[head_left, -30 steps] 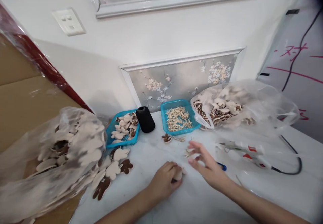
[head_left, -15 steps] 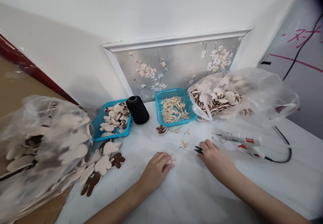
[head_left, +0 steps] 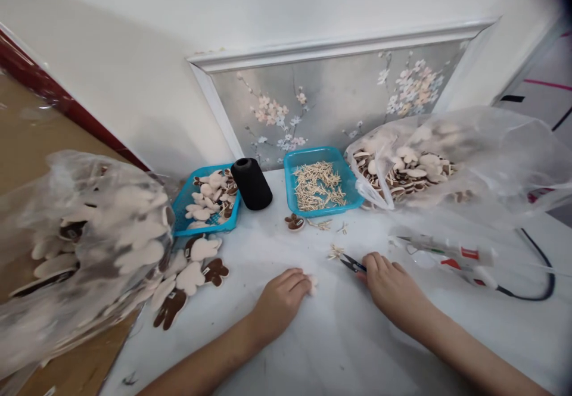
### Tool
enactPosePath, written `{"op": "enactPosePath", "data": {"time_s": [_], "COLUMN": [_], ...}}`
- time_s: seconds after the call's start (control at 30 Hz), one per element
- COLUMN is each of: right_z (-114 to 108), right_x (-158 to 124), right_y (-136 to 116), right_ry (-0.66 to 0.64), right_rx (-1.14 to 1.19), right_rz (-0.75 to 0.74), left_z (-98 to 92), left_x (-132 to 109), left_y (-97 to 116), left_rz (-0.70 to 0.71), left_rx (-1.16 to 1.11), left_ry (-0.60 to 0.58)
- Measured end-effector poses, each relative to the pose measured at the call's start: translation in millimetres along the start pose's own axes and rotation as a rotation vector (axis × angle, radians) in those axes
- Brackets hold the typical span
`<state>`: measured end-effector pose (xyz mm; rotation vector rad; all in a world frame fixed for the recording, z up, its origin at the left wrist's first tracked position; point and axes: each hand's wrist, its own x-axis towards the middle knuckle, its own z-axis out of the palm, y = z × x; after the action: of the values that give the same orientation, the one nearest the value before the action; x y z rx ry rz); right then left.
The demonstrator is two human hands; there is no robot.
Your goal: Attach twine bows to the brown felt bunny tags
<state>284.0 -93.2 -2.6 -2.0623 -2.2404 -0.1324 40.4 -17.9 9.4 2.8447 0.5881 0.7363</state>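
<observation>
My left hand (head_left: 282,298) is closed over a small cream felt piece (head_left: 313,286) on the white table, and most of the piece is hidden under the fingers. In my right hand (head_left: 385,277) is a pair of dark thread snips (head_left: 352,262), gripped with the blades pointing left. The blade tips are beside a small heap of short cream sticks (head_left: 336,251); whether they touch is unclear. Beyond the hands lies a brown bunny-shaped piece (head_left: 295,222) with a pale edge, and a few more sticks (head_left: 322,224) are next to it.
Blue baskets hold cream sticks (head_left: 358,200) and bunny-shaped pieces (head_left: 182,224), with a black cylinder (head_left: 252,186) between them. Plastic bags of pieces stand left (head_left: 134,229) and right (head_left: 491,164). A glue gun (head_left: 469,259) with a black cord lies right. Loose bunny pieces (head_left: 190,277) lie left.
The view has shifted slightly. My right hand has brought the snips nearer to the small stick heap, and more of their blades shows. My left hand stays over the cream piece.
</observation>
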Motion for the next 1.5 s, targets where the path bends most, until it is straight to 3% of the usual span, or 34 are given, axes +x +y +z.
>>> {"op": "enactPosePath", "data": {"time_s": [0.17,0.27,0.63,0.93,1.4,1.5], "right_z": [-0.5,2.5,1.5,3.4,-7.8,-5.2], "right_x": [4.7,4.6,5.4,1.9,6.0,6.5], "right_y": [-10.7,-21.7,-45.3,-50.0,-54.3,-45.9], "right_ry": [-0.082,-0.074,-0.086,-0.006,-0.086,-0.062], "right_rx": [0.422,0.536,0.409,0.352,0.335,0.397], "right_rz": [-0.044,-0.108,-0.271,-0.278,-0.296,-0.283], "left_z": [-1.5,-0.3,7.8,12.3,13.5,2.5], "left_x": [0.6,1.5,-1.3,-6.4,-1.0,3.3], "left_y": [-2.6,-4.6,-5.1,-6.3,-5.1,-3.5], "left_rz": [-0.077,-0.114,-0.097,-0.109,-0.052,-0.038], "left_rx": [-0.027,-0.037,-0.015,-0.013,0.047,0.033], "left_ry": [0.017,0.004,0.057,0.029,0.004,0.042]}}
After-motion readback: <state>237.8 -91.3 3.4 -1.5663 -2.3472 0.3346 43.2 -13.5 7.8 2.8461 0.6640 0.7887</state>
